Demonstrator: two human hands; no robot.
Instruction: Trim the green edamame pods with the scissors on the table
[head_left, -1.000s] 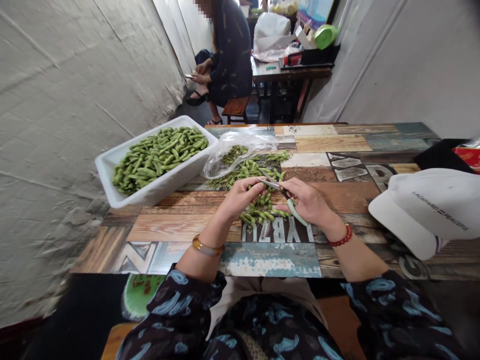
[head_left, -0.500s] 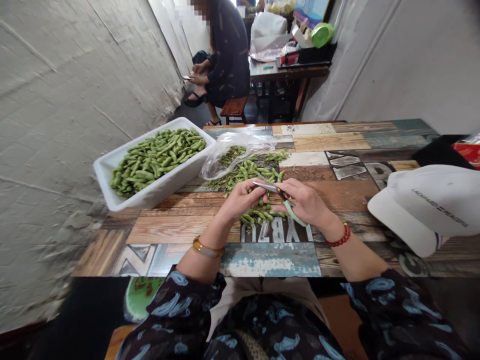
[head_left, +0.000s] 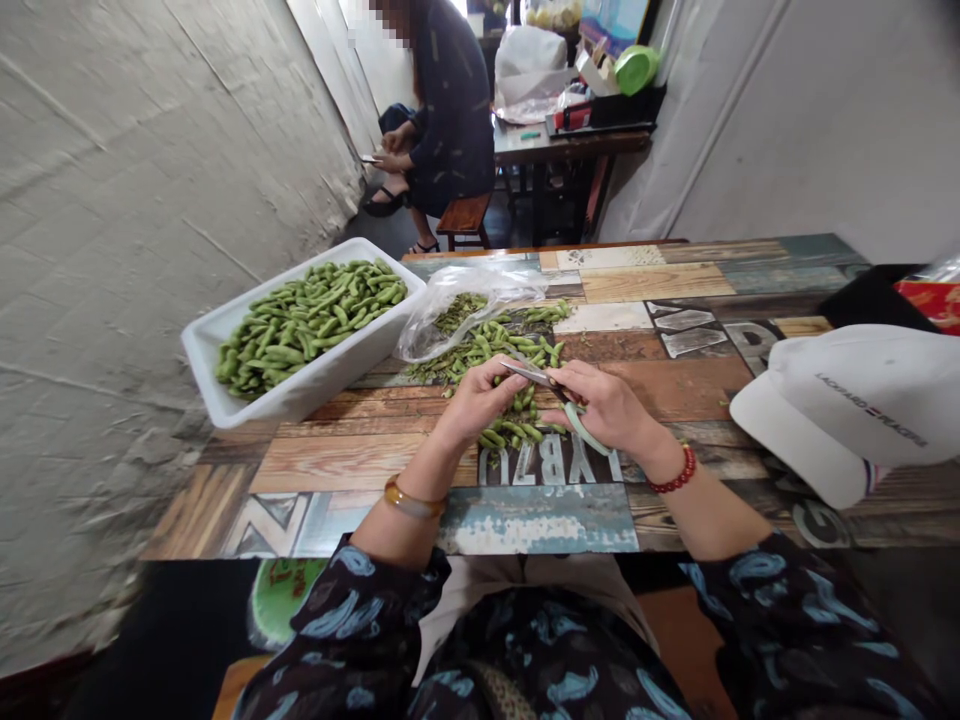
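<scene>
My right hand [head_left: 606, 405] is closed around scissors [head_left: 579, 425] with pale green handles. Their metal blades point left, and the tips reach my left hand's fingers. My left hand [head_left: 481, 400] has its thumb and fingers pinched together beside the blades; whatever sits in that pinch is hidden. Under and beyond both hands lies a loose heap of green edamame pods [head_left: 491, 338] with small trimmings. A clear plastic bag [head_left: 424, 335] holding green scraps is just past the heap. To its left stands a white tub [head_left: 315, 392] filled with edamame pods.
The wood-patterned table [head_left: 352, 455] spreads beneath everything. A white cap [head_left: 840, 410] rests at the right, near a black and red item [head_left: 930, 300]. A brick wall [head_left: 90, 300] borders the left side. Ahead, a person [head_left: 454, 110] sits on a wooden stool [head_left: 465, 215].
The view has shifted slightly, so the table contents sit a little further left. Both hands and the scissors keep nearly the same pose.
</scene>
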